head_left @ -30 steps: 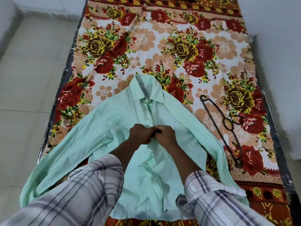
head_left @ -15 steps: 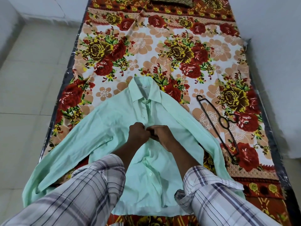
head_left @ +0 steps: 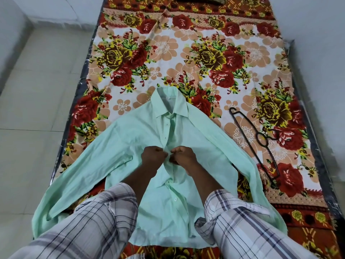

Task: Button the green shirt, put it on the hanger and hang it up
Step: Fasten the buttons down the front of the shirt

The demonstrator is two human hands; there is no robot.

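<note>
Pale tiled floor (head_left: 28, 128) lies open all along the left, up to the dark edge of the bed (head_left: 168, 47). On the flowered sheet the green shirt (head_left: 130, 139) is spread face up, with its collar pointing away from me. Its left sleeve runs out slantwise to the bed's left edge and droops past it. My left hand (head_left: 153, 156) is curled and pinches the left front edge at mid-chest. Just beside it, with a narrow gap between, my right hand (head_left: 183, 155) is curled the same way and pinches the right front edge. Small buttons show along the edge above my knuckles, and one more below them. The shirt's right sleeve slants down toward the near end of the bed. Beyond it a dark hanger (head_left: 248, 131) lies flat on the sheet, its hook pointing away and its low end near that sleeve. Bare sheet stretches above the collar, and a white wall (head_left: 317, 43) closes the right side.
</note>
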